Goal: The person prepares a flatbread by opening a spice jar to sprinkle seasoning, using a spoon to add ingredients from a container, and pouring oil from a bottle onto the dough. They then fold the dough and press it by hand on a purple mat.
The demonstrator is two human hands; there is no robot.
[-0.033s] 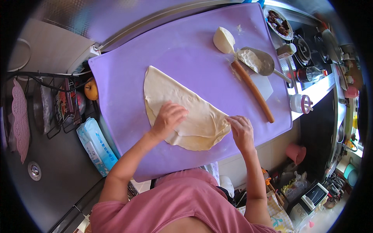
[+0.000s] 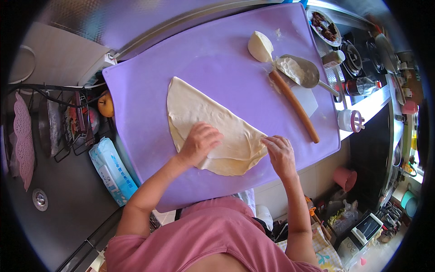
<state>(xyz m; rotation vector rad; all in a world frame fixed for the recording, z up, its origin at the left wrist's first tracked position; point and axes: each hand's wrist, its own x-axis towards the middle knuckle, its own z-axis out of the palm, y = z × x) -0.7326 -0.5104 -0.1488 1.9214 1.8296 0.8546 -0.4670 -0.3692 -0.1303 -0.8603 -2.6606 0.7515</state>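
A wide, thin sheet of pale dough (image 2: 217, 122), folded over into a half-round, lies on the purple mat (image 2: 199, 59). Its straight fold slopes from upper left down to the right. My left hand (image 2: 201, 143) rests over the lower left of the dough, fingers loosely bent and not closed around anything. At the right corner my right hand (image 2: 281, 154) pinches the dough's edge between thumb and fingertips. A wooden rolling pin (image 2: 297, 109) lies to the right. Beyond it are a metal scoop (image 2: 310, 75) holding flour and a rounded lump of dough (image 2: 259, 46).
A white scraper (image 2: 306, 100) lies beside the rolling pin. Along the mat's right edge stand a lidded jar (image 2: 346, 120), a spice jar (image 2: 333, 59) and a plate of dark food (image 2: 324, 28). A blue wipes pack (image 2: 112, 172) and a yellow fruit (image 2: 105, 104) sit at left.
My left hand has slid slightly to the right across the dough. My right hand keeps its pinch at the corner, shifted barely to the left.
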